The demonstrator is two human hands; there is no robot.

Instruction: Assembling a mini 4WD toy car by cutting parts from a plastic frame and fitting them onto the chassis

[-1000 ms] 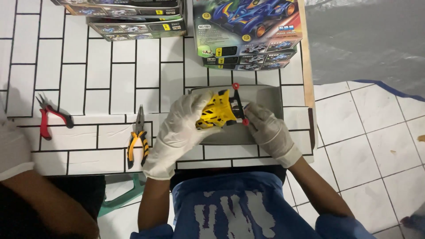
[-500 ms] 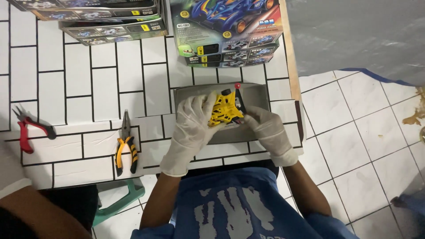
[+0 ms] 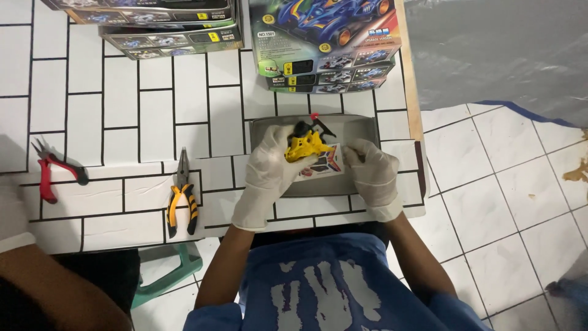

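2 gloved hands work over a shallow grey tray (image 3: 361,125) on a white tiled table (image 3: 122,92). the left hand (image 3: 269,165) has its fingers curled around a yellow toy car body (image 3: 304,147), gripping it from the left side and holding it just above the tray. the right hand (image 3: 372,171) rests its fingers on a sticker sheet (image 3: 321,164) that lies in the tray just beside the car body; whether it pinches the sheet or only presses on it cannot be told. a small red and black part (image 3: 315,122) sticks up behind the car body. yellow-handled pliers (image 3: 182,193) lie to the left on the table, and red-handled cutters (image 3: 52,171) lie further left (near another person's sleeve at the edge). 2 stacks of toy car boxes (image 3: 324,43) stand at the far side of the table.
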